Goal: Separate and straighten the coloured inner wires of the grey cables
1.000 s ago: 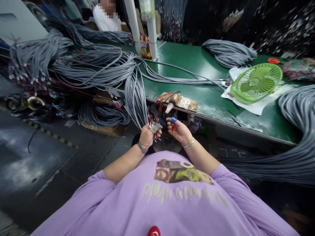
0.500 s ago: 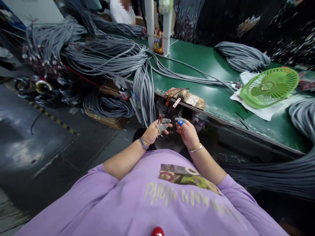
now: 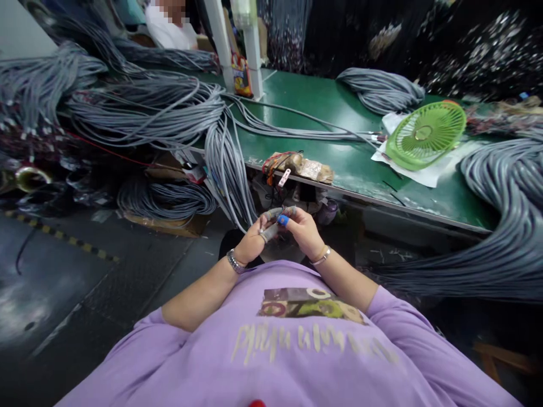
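Your left hand (image 3: 251,242) and right hand (image 3: 302,230) are together in front of your chest, fingertips pinching the end of the hanging grey cable bundle (image 3: 227,169), which drapes off the green bench (image 3: 352,164) just beyond them, keeping its wire ends within reach.

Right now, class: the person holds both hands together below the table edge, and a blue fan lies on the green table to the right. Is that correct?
Not quite. The fan is green, not blue, as the head view shows. The rest holds: left hand and right hand meet below the edge of the green table.
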### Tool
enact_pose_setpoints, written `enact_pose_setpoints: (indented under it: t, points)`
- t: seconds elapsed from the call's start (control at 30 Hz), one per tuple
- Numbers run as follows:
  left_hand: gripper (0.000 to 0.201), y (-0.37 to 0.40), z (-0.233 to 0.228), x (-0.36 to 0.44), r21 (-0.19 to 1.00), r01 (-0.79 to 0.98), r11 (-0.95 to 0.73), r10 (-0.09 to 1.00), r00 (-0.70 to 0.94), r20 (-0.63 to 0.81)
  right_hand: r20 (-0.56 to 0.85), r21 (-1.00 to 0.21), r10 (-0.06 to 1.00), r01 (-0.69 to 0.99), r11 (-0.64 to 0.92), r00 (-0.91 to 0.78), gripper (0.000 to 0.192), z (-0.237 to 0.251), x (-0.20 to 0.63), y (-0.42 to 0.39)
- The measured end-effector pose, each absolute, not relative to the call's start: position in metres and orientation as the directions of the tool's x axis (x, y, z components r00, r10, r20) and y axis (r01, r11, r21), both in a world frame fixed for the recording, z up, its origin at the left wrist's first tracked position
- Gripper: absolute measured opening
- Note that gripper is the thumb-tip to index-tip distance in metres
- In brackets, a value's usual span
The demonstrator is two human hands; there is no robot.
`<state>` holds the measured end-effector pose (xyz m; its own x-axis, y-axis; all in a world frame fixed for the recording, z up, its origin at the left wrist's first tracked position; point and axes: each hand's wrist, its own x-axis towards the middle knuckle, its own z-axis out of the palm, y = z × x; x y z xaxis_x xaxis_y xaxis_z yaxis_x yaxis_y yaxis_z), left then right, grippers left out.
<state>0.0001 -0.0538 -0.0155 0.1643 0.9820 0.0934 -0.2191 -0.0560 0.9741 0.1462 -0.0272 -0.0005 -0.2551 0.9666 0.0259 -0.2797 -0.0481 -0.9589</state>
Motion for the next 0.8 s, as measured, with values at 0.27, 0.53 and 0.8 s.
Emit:
enact_pose_setpoints:
  t: [0.27,0.53,0.8]
  points:
    - [0.029,-0.056,-0.002,-0.01,0.992,0.094,-0.086,0.995,0.055,0.082,0.04,-0.968,0.97,-0.25,-0.022,-0.239,0.028,-0.008,0.14,-0.021]
    - [0.023,-0.05,-0.002,-0.018,0.952,0.298,-0.073,0.992,0.123,0.038,-0.087,-0.946,0.97,-0.287,-0.152,-0.227,0.032,-0.013,0.131,-0.012]
    - [0.02,-0.038,-0.001,-0.005,0.983,0.159,0.087,0.989,0.103,-0.104,-0.024,-0.975,0.946,-0.202,-0.093,-0.323,0.03,0.003,0.134,-0.002]
